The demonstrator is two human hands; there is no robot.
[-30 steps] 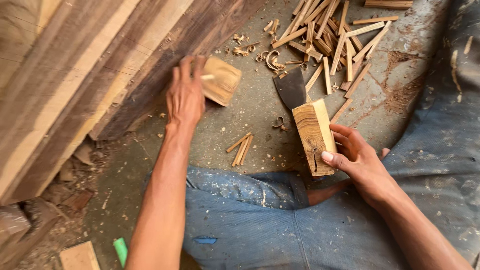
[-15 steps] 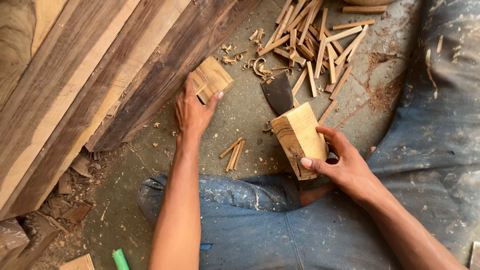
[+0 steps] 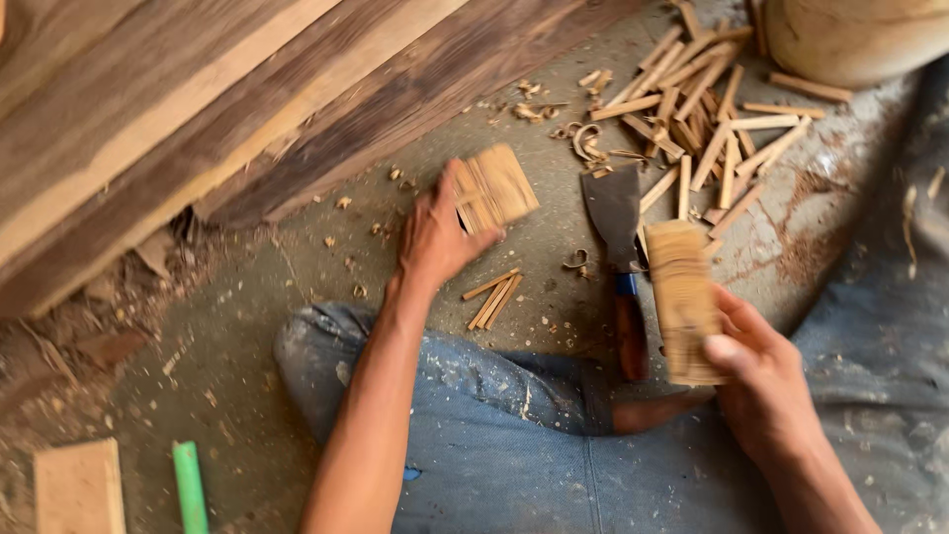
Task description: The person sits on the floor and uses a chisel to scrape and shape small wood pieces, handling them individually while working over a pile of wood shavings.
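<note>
Looking down through the head camera, I see my left hand (image 3: 435, 237) stretched out over the dusty concrete floor (image 3: 297, 297), its fingers closed round a small flat wood block (image 3: 494, 186). That block sits tilted, its striped grain facing up, just off the edge of the big dark planks (image 3: 247, 109) that lean across the upper left of the view.

My right hand (image 3: 766, 386) is clamped on a second, taller wood block (image 3: 682, 297), thumb pressed on its near face and fingers wrapped behind it. This piece stands nearly upright, close above my right knee, and it looks slightly blurred.

Between the two blocks lies a cleaver (image 3: 618, 247), its broad grey blade pointing away from me and its reddish-brown handle (image 3: 631, 336) pointing back toward my legs. The handle lies just beside the block in my right hand; I cannot tell whether they touch.

A few thin wood splints (image 3: 492, 297) lie together on the floor below my left hand, near my jeans (image 3: 494, 425). A much larger heap of splints (image 3: 707, 129) is scattered at the upper right, beyond the cleaver, with curled shavings (image 3: 585, 143) beside it. A pale rounded log (image 3: 850, 35) sits in the top right corner.

At the lower left, well apart from both hands, lie a light wooden offcut (image 3: 79, 485) and a green stick (image 3: 190, 489).
</note>
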